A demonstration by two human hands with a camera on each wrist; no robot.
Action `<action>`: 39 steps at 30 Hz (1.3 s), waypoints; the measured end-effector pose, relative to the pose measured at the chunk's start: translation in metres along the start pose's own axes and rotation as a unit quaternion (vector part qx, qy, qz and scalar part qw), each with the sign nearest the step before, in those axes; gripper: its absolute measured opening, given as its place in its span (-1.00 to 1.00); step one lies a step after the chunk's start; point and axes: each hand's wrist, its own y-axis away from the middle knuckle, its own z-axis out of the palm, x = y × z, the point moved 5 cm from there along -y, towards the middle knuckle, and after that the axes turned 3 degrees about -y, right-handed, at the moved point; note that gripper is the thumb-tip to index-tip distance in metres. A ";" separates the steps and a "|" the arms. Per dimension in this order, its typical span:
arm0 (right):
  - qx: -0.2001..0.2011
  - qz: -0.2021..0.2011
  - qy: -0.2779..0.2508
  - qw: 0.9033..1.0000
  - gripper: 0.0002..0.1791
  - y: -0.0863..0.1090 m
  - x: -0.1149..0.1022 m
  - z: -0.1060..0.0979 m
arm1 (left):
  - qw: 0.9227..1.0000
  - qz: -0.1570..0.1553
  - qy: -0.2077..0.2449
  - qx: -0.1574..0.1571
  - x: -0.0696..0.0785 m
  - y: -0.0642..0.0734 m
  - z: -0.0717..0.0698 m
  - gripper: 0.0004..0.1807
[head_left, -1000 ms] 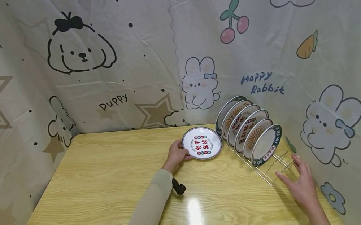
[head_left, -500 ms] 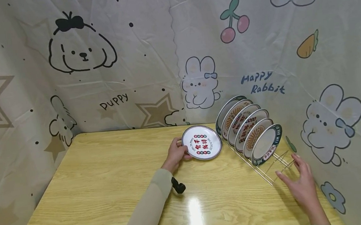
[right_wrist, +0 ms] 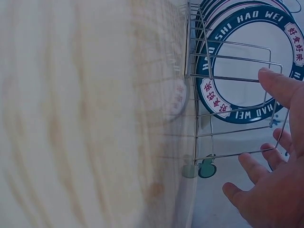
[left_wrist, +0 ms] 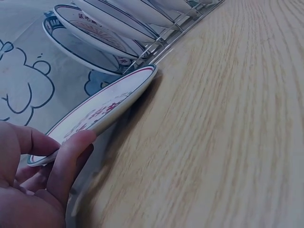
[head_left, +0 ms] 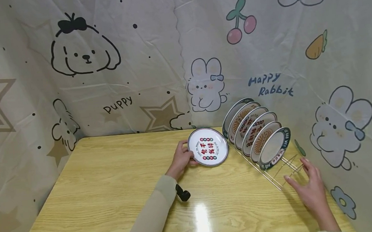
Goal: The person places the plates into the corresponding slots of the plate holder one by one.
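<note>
My left hand pinches the left rim of a small white plate with red characters in its middle and a dark rim line. In the left wrist view the plate tilts over the table, its far edge close to the wood. A wire plate rack holds several similar plates leaning upright in a row; the front plate has a dark green lettered border. At the rack's near end, my right hand spreads its thumb and fingers across the wires, fingertips right at them. Nothing is pinched there.
The wooden table runs out to the left and front. A patterned cloth rises behind it and along both sides, close by the rack's right side.
The plate in my left hand has tilted up a little more, its face turning toward the head camera. My right hand and the rack stay in place.
</note>
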 end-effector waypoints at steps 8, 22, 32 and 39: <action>0.000 -0.006 0.004 1.000 0.06 0.000 -0.001 -0.001 | 1.000 0.014 0.002 0.012 0.002 0.006 -0.004 -0.19; 0.007 -0.006 0.009 1.000 0.06 -0.003 0.002 -0.001 | 0.998 0.052 0.013 0.020 0.007 0.023 -0.006 -0.17; 0.006 -0.005 0.009 1.000 0.07 -0.003 0.002 0.000 | 0.996 0.082 0.031 0.000 0.020 0.048 -0.008 -0.12; -0.004 0.008 0.008 1.000 0.09 -0.001 0.002 0.000 | 0.991 0.086 0.085 -0.054 0.021 0.066 -0.004 -0.11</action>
